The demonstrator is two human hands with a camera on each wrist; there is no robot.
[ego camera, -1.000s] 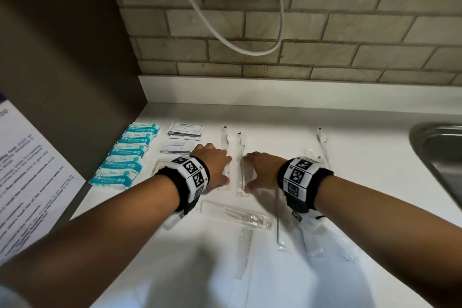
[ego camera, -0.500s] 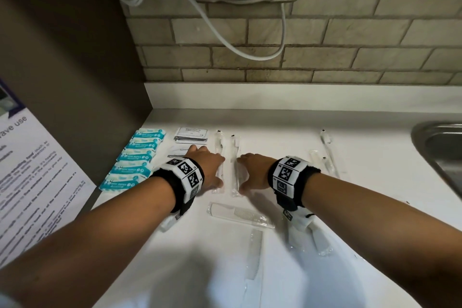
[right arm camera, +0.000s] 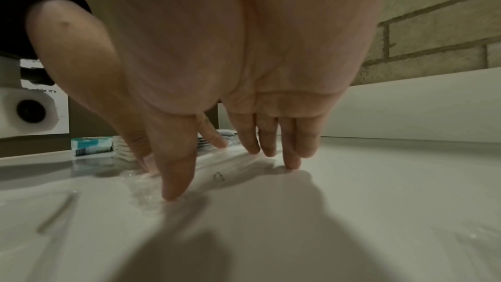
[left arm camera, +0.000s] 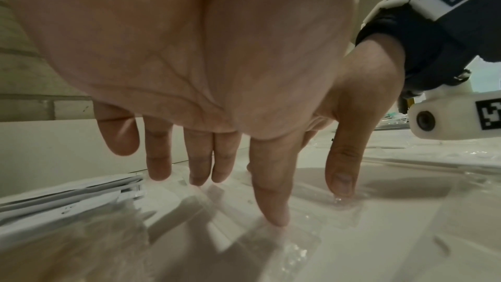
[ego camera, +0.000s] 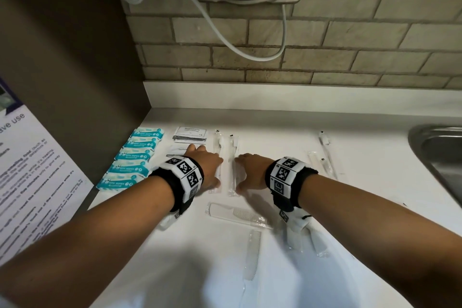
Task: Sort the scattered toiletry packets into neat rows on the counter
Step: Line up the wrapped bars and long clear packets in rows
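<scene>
Two long clear toothbrush packets (ego camera: 218, 157) (ego camera: 233, 165) lie side by side, pointing away from me, on the white counter (ego camera: 275, 132). My left hand (ego camera: 208, 167) lies flat on the left one, fingers straight and thumb tip (left arm camera: 273, 218) pressing the clear wrapper. My right hand (ego camera: 250, 170) is flat at the right packet's edge, with its thumb (right arm camera: 176, 183) and fingertips (right arm camera: 292, 162) touching the counter. To the left are a row of teal wipe packets (ego camera: 135, 157) and stacked white sachets (ego camera: 191, 134).
Two wrapped combs (ego camera: 237, 215) (ego camera: 252, 255) lie near my wrists. More clear toothbrush packets (ego camera: 323, 152) are scattered to the right. A steel sink (ego camera: 440, 157) is at the far right. A dark side panel (ego camera: 75, 82) bounds the left, with a brick wall and hanging cable behind.
Both hands and the two toothbrush packets between them have slid slightly left, closer to the sachets. My head view has shifted a little.
</scene>
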